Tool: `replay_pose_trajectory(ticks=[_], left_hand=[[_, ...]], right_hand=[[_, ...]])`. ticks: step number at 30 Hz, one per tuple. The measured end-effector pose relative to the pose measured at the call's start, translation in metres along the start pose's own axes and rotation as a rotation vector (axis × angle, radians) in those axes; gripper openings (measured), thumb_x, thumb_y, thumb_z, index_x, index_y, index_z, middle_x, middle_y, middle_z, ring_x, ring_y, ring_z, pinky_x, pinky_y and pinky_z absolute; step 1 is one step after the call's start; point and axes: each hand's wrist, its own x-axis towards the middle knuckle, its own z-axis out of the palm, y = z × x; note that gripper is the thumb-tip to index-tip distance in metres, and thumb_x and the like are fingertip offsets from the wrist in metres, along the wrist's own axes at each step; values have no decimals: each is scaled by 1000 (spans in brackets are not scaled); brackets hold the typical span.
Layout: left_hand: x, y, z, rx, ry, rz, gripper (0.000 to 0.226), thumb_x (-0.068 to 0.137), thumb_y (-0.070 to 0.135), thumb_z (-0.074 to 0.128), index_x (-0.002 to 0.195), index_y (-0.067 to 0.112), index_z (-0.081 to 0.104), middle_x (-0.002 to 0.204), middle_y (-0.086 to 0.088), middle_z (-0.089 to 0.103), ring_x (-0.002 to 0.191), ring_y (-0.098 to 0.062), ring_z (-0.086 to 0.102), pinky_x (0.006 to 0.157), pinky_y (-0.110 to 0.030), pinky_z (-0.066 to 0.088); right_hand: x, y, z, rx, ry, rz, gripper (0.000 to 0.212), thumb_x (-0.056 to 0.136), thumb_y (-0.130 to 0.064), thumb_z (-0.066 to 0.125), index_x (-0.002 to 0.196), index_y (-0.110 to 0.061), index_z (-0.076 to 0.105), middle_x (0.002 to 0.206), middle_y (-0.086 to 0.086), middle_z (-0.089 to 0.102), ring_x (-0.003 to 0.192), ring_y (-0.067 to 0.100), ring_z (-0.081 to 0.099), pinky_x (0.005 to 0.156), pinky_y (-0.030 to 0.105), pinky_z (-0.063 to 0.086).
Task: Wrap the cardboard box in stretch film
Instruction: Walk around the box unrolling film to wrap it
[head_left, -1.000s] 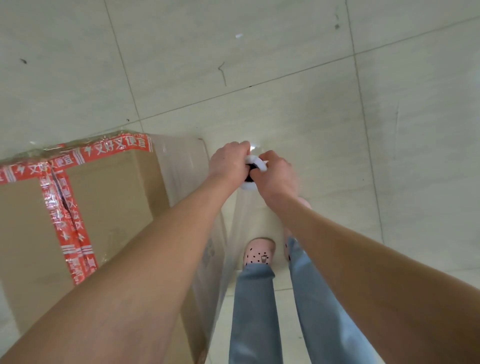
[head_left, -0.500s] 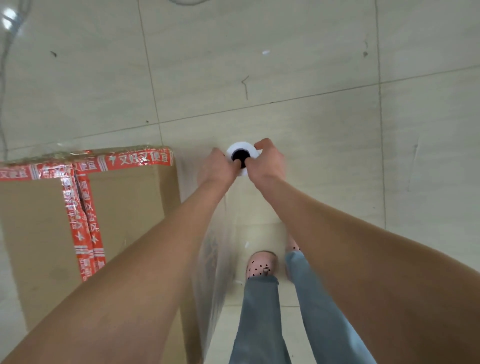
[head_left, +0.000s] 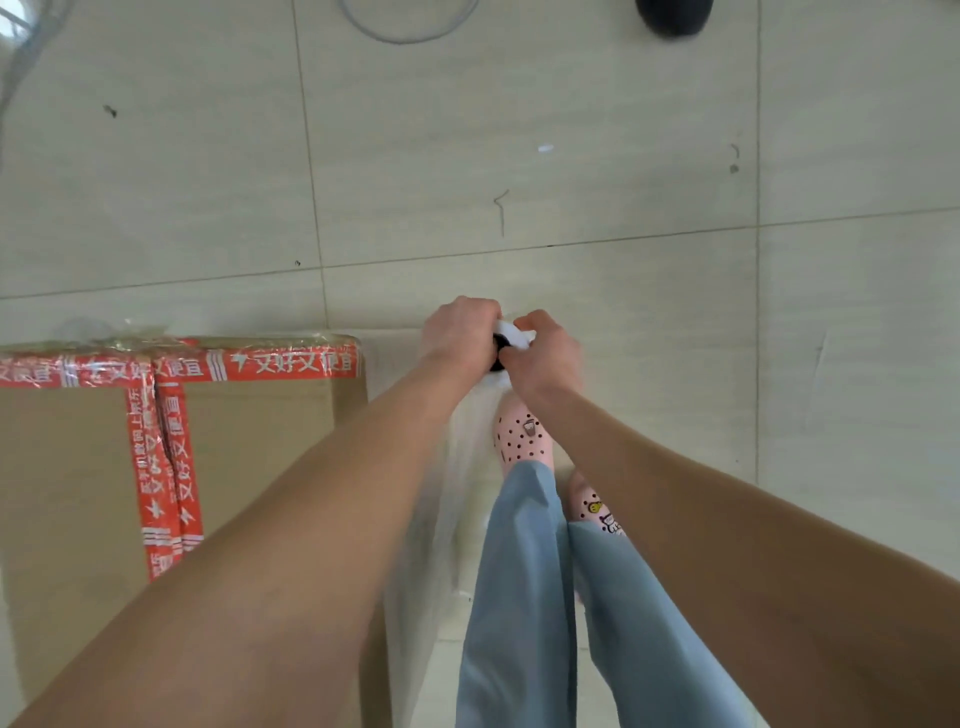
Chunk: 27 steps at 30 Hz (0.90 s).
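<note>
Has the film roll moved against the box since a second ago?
Yes. The film roll has moved forward along the right side of the box: it was short of the far taped edge, now roughly level with it.

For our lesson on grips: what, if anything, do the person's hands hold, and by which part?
The left hand and the right hand both grip the stretch film roll at its top end, one on each side of the core opening.

Bare arms (head_left: 322, 519), light blue trousers (head_left: 519, 597), pink dotted clogs (head_left: 522, 439)
</note>
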Motion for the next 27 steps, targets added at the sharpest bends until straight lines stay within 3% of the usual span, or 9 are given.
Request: replay_pose_trajectory(ticks=[5, 8, 12, 14, 16, 19, 22, 27], left_hand=[[18, -34, -17, -274, 34, -225, 8, 81, 18, 55, 83, 13, 60, 93, -9, 65, 82, -29, 57, 63, -28, 39], [27, -49, -28, -387, 27, -361, 14, 81, 27, 56, 82, 13, 56, 86, -6, 63, 77, -27, 56, 60, -28, 38], [33, -62, -33, -553, 8, -445, 30, 78, 37, 53, 88, 9, 62, 86, -5, 70, 80, -27, 68, 71, -33, 55], [37, -70, -35, -557, -21, -431, 33, 81, 36, 52, 92, 6, 62, 87, -5, 70, 79, -27, 68, 72, -34, 55], [40, -75, -39, -441, -8, -359, 26, 85, 29, 54, 96, 6, 55, 87, -3, 62, 79, -26, 59, 64, -31, 46], [48, -77, -50, -204, 109, -110, 27, 84, 19, 56, 110, 13, 50, 99, -5, 55, 86, -27, 55, 64, -32, 41], [58, -74, -57, -26, 148, 65, 21, 83, 15, 56, 104, 14, 54, 102, -7, 54, 88, -27, 56, 62, -32, 38], [70, -78, -70, -70, 126, -17, 12, 82, 17, 55, 94, 12, 55, 96, -7, 59, 85, -29, 58, 62, -31, 40]], right_hand=[[14, -27, 6, 73, 35, -3, 37, 87, -33, 58, 121, -19, 54, 110, 2, 60, 85, 18, 53, 69, 26, 39], [20, -46, 17, 142, -30, 71, 49, 82, -36, 62, 126, -20, 47, 104, 3, 61, 86, 21, 63, 67, 30, 49], [30, -75, 33, 255, -24, 88, 43, 80, -19, 61, 122, -20, 50, 90, -1, 57, 84, 27, 68, 74, 39, 58], [34, -85, 38, 215, -17, 65, 36, 82, -14, 55, 117, -20, 51, 90, 0, 59, 82, 27, 68, 66, 34, 55], [35, -90, 42, 192, -14, 61, 35, 81, -13, 53, 116, -20, 53, 91, 3, 62, 82, 27, 68, 63, 32, 52], [35, -93, 46, 176, -12, 59, 39, 82, -12, 52, 119, -21, 54, 96, 4, 62, 82, 27, 65, 64, 32, 52], [38, -96, 43, 160, -23, 53, 35, 81, -11, 53, 114, -23, 55, 94, 4, 62, 80, 26, 66, 62, 31, 52], [43, -108, 38, 98, -20, 25, 28, 83, -15, 53, 107, -25, 58, 93, -3, 59, 83, 22, 61, 70, 35, 55]])
